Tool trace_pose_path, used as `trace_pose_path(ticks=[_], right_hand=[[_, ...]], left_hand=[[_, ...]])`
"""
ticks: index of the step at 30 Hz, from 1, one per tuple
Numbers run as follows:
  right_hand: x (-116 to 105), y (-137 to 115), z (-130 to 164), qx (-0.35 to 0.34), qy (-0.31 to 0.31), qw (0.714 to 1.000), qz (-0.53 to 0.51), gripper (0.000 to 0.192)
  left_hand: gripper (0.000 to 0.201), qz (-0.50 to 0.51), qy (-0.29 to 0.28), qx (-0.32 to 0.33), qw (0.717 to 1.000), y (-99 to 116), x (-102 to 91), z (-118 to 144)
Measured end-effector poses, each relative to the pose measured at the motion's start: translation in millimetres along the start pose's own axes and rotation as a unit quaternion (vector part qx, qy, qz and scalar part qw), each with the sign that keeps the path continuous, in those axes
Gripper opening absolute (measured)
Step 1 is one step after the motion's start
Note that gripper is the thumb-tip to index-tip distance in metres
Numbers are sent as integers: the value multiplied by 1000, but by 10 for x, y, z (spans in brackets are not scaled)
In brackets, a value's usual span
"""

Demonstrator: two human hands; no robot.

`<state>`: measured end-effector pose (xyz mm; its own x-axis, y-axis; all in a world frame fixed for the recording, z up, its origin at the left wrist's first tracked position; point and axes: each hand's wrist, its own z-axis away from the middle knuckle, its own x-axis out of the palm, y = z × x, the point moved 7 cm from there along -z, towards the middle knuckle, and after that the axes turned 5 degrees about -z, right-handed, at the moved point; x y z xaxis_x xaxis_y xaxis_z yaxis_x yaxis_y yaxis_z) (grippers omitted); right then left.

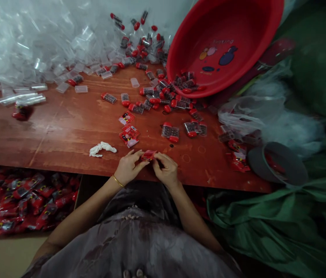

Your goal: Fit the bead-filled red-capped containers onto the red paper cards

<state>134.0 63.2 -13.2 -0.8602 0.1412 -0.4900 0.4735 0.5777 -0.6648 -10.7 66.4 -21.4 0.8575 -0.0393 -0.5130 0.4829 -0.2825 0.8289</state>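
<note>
Between my two hands, at the table's near edge, is a small red printed card [148, 155]. My left hand [129, 166], with a gold bangle at the wrist, pinches its left side. The fingers of my right hand [166, 169] are closed on its right side. More red printed cards [129, 135] lie just beyond my left hand. A crumpled white tissue or cloth [102, 148] is to the left of them. Past my right hand lie a few clear little containers with red caps [170, 132] and dark contents.
A red basin [223, 83] leans at the back right, red-capped containers spilling from its lip. Clear plastic sleeves [49, 42] heap up at the back left. A grey ring-shaped tub [277, 164] and plastic bags [267, 112] stand right. Below left, a box holds red packets [26, 200].
</note>
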Motion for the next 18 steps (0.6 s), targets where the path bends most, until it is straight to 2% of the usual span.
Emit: trace_pose_path(ticks=[3, 7, 11, 18], right_hand=[[-9, 10, -24, 7, -24, 1000, -18, 20], [-30, 14, -34, -28, -42, 999, -16, 13], [-47, 7, -42, -39, -34, 999, -7, 12], [-37, -151, -91, -85, -11, 995, 52, 13]], left_hand=[[23, -52, -17, 27, 998, 0, 25, -17], [22, -94, -15, 52, 994, 27, 3, -27], [21, -112, -16, 60, 992, 41, -6, -29], [25, -125, -18, 70, 990, 45, -2, -36]])
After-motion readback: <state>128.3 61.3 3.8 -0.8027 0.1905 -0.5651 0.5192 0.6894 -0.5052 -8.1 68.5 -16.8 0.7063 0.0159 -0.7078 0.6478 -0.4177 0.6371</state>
